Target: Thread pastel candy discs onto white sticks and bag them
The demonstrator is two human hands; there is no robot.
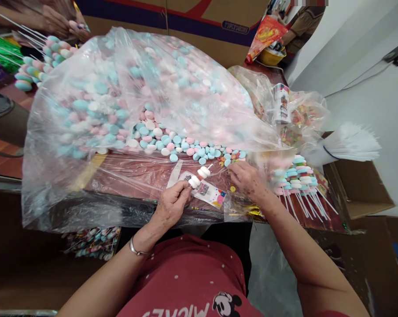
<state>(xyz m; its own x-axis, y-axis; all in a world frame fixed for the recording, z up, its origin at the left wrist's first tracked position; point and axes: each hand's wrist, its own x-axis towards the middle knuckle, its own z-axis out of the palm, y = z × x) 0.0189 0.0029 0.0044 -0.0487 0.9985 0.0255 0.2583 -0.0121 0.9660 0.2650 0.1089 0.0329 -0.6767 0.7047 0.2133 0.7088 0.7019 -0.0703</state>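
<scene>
My left hand (172,203) is closed round the lower end of a marshmallow skewer (195,181). White marshmallows and an orange-red piece are threaded on it, and the stick's bare tip points up and right. My right hand (248,181) reaches to the right end of the loose marshmallows (177,139), beside small gummy rings (222,161). Its fingers are drawn together, and what they pinch, if anything, is hidden. A single yellow gummy ring (232,189) lies near that wrist. Below the skewer are printed packaging sleeves (215,197).
A large clear bag of marshmallows (186,83) covers much of the table. Finished skewers (300,176) lie at the right, near a bundle of white sticks (347,143) and an open cardboard box (367,189). Another person's hands (58,22) hold sweets at the upper left.
</scene>
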